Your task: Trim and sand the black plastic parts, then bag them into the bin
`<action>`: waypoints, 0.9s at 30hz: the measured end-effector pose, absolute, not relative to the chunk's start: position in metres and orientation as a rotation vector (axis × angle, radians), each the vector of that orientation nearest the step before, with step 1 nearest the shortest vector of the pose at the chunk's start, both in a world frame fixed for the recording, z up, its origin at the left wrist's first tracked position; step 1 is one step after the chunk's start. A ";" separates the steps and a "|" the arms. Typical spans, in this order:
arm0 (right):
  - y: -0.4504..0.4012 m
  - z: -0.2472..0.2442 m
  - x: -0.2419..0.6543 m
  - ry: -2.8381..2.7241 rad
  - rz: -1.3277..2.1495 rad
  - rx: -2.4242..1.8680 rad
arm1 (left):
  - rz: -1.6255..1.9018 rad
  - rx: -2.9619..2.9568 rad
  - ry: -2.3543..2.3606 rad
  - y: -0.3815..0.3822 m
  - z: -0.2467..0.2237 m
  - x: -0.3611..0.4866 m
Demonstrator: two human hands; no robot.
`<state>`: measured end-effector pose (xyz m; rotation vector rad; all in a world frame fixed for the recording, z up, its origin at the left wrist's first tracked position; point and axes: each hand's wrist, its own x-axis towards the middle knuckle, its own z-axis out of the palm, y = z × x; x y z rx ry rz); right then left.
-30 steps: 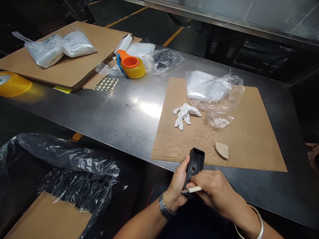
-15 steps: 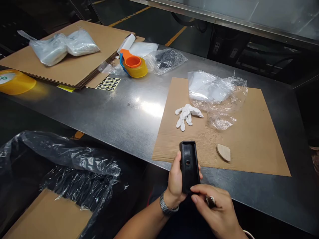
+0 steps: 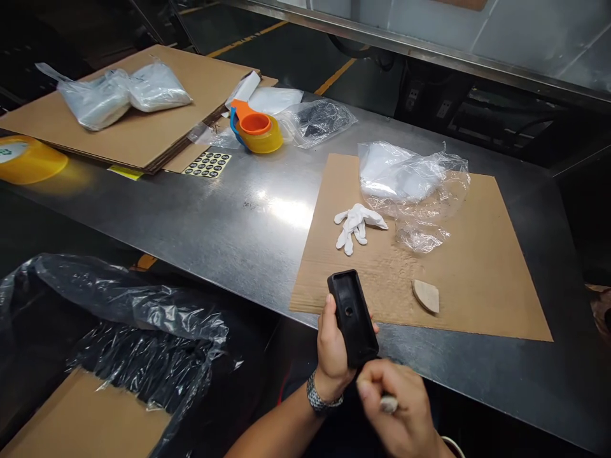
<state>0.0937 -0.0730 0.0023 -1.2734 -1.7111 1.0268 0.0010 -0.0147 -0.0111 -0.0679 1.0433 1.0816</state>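
My left hand (image 3: 333, 350) is closed around a black rectangular plastic tray-like part (image 3: 356, 324), its hollow side up and a small round hole in its floor. My right hand (image 3: 403, 404) is closed at the near end of that part. Out of its curled fingers pokes the rounded, pale end of a slim object (image 3: 389, 403); the rest is hidden in the grip, so its kind does not show. Beyond the hands, a quarter-round beige piece (image 3: 426, 296) and a white glove (image 3: 358, 226) lie on a cardboard sheet (image 3: 487, 273).
Clear plastic bags with white contents (image 3: 405, 172) rest on the sheet. Leftward on the metal table (image 3: 224, 222) are an orange tape dispenser (image 3: 258, 124), round black stickers (image 3: 207, 165), stacked cardboard (image 3: 143, 140) and a yellow tape roll (image 3: 33, 162). A black-lined box (image 3: 119, 286) stands lower left.
The black part has tilted, its far end swinging left. My right hand has shifted slightly left and down, its fingertips now just below the part's near edge.
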 end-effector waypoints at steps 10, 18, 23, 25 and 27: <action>-0.076 0.005 0.096 -0.869 1.474 -1.592 | 1.142 -0.092 0.920 -0.012 -0.005 0.001; -0.041 0.025 0.086 -0.669 1.488 -1.605 | 1.251 -0.100 0.686 0.011 -0.001 0.018; 0.007 0.034 0.102 -0.713 1.382 -1.668 | 1.316 -0.122 0.679 0.057 0.021 0.041; 0.027 0.045 0.108 -0.729 1.302 -1.709 | 1.274 -0.116 0.694 0.078 0.037 0.048; 0.043 0.063 0.112 -0.709 1.255 -1.715 | 1.223 -0.143 0.713 0.096 0.056 0.051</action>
